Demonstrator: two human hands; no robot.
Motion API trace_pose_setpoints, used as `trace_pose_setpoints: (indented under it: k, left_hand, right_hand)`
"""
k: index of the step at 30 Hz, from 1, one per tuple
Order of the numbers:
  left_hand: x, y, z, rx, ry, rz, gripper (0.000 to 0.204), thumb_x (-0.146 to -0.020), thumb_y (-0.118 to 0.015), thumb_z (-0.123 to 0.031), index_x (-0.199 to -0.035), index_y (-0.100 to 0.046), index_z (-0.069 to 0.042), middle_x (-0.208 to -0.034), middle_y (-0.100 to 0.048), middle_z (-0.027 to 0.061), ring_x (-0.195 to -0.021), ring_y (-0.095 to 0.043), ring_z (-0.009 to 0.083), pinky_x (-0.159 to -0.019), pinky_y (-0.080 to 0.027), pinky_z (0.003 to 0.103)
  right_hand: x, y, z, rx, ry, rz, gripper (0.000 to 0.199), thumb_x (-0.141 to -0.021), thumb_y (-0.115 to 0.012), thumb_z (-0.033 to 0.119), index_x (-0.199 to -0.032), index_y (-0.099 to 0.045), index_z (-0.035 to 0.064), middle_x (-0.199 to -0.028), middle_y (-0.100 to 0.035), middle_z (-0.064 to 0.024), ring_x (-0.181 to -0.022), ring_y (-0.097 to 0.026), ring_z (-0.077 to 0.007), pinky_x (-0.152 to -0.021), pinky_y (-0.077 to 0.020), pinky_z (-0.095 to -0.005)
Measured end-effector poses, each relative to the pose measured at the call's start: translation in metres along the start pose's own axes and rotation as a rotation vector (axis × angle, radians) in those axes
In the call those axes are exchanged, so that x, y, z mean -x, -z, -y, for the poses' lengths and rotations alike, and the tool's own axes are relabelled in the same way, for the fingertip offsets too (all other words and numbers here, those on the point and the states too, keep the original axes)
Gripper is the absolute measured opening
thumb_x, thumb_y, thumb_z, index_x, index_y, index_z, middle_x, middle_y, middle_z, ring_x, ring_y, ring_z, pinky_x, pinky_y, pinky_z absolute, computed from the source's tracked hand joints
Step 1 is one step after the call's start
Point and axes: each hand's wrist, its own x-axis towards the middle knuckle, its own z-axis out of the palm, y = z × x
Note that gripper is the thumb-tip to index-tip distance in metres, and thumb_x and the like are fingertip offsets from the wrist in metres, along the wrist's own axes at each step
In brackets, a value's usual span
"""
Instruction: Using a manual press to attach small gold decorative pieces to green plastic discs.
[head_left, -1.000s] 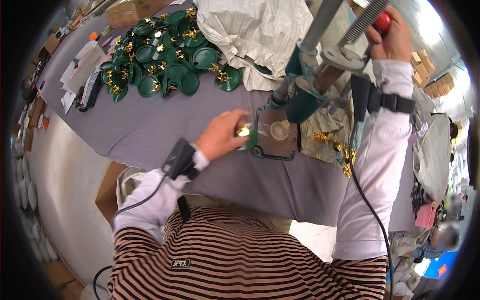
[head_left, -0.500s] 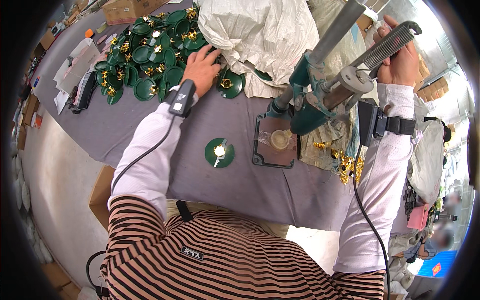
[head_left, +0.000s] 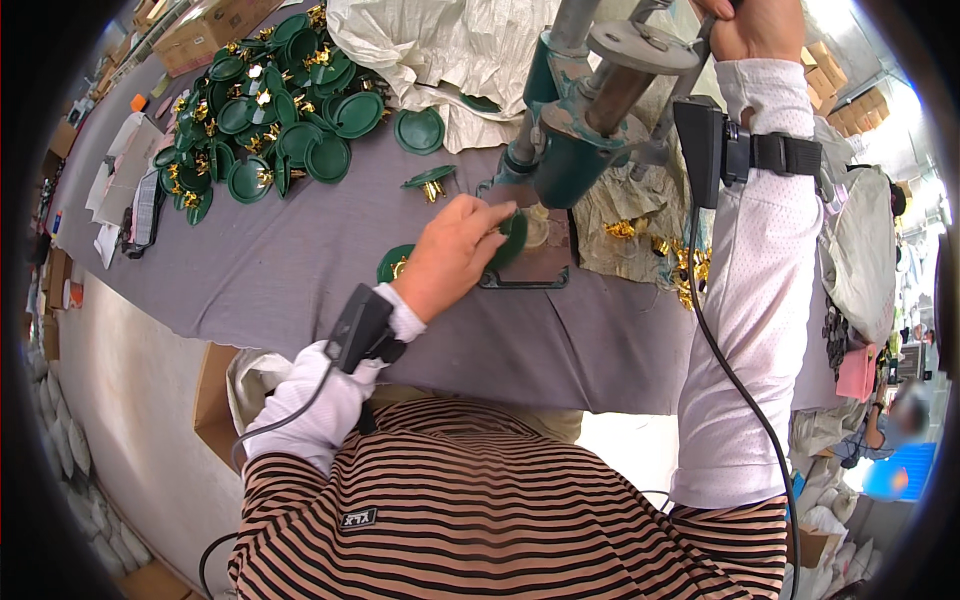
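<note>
My left hand (head_left: 452,258) pinches a green disc (head_left: 514,240) at the left edge of the press base, next to the pale round die (head_left: 537,226). My right hand (head_left: 757,32), cut off by the upper edge, is wrapped round the lever (head_left: 704,45) of the green bench press (head_left: 572,165). Left of my left hand lies another green disc (head_left: 388,264), partly covered by it. Farther back are a tilted green disc with gold prongs (head_left: 430,181) and a flat green disc (head_left: 419,131).
A heap of green discs with gold clips (head_left: 290,125) covers the far left of the grey-clothed table (head_left: 240,285). Behind it sits a cardboard box (head_left: 205,35). A white woven sack (head_left: 430,50) lies at the back. Loose gold clips (head_left: 690,262) rest right of the press.
My left hand has come from the heap to the press base, now with a green disc in its fingers. My right hand stays on the lever. The whole view has shifted.
</note>
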Motion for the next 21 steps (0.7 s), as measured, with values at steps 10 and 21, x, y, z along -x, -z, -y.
trace_pose_setpoints:
  k: [10, 21]
  left_hand:
    - [-0.031, -0.044, -0.017, -0.048, 0.2, -0.15, 0.064, -0.072, -0.08, -0.012, -0.125, -0.049, 0.004, -0.098, -0.071, 0.018, -0.084, -0.069, 0.0319, -0.074, -0.055, 0.036]
    - [-0.031, -0.036, -0.028, 0.021, 0.252, -0.095, 0.071, -0.069, -0.08, -0.01, -0.131, -0.046, -0.003, -0.105, -0.068, 0.0131, -0.104, -0.059, 0.0334, -0.087, -0.05, 0.041]
  right_hand:
    - [0.013, -0.006, 0.01, 0.043, 0.088, -0.002, 0.028, -0.097, -0.049, 0.022, -0.11, -0.057, -0.001, -0.072, -0.058, -0.0049, -0.051, -0.049, -0.0083, -0.037, -0.0319, -0.0186]
    - [0.305, 0.034, -0.004, 0.633, 0.178, 0.31, 0.015, -0.076, -0.056, 0.008, -0.071, -0.07, 0.0096, -0.071, -0.063, -0.004, -0.088, -0.061, -0.0254, -0.11, -0.0291, -0.051]
